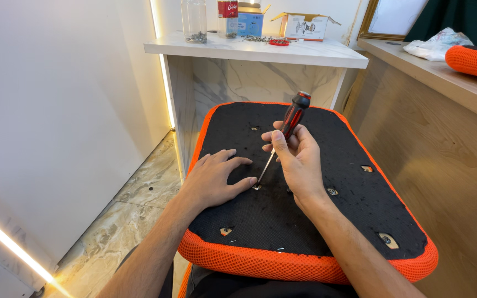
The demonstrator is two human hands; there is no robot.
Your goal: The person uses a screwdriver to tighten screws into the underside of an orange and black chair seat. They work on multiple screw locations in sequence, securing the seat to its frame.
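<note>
**Screwdriver tip down on the upturned seat cushion**

My right hand (pixel 296 157) is wrapped around a screwdriver (pixel 284 135) with a red and black handle, fingers pressed together on the lower part of the grip and thumb laid along its side. The tool leans: the handle points up and away from me, and the thin metal shaft runs down and to the left, its tip meeting a small metal fitting (pixel 256 187) in the black fabric.

My left hand (pixel 216 176) lies flat on that fabric, fingers spread and holding nothing. Its index finger reaches toward the tip of the shaft and ends just beside the fitting; whether it touches the metal I cannot tell.

Both hands work on the underside of a seat cushion (pixel 327 221), black on the flat face with orange mesh wrapped around its edge, resting across my lap. Several other holes with metal inserts (pixel 387 239) are scattered over the black face, near the front edge, along the right side and toward the far end.

Beyond the cushion stands a white marble-patterned counter (pixel 282 55). On it are clear bottles (pixel 196 21), a small pile of loose screws (pixel 256 38), a red lid (pixel 279 42) and open cardboard boxes (pixel 303 26). To my right runs a wooden ledge (pixel 448 83) carrying another orange mesh cushion (pixel 476 60) and a crumpled plastic bag (pixel 434 44).
</note>
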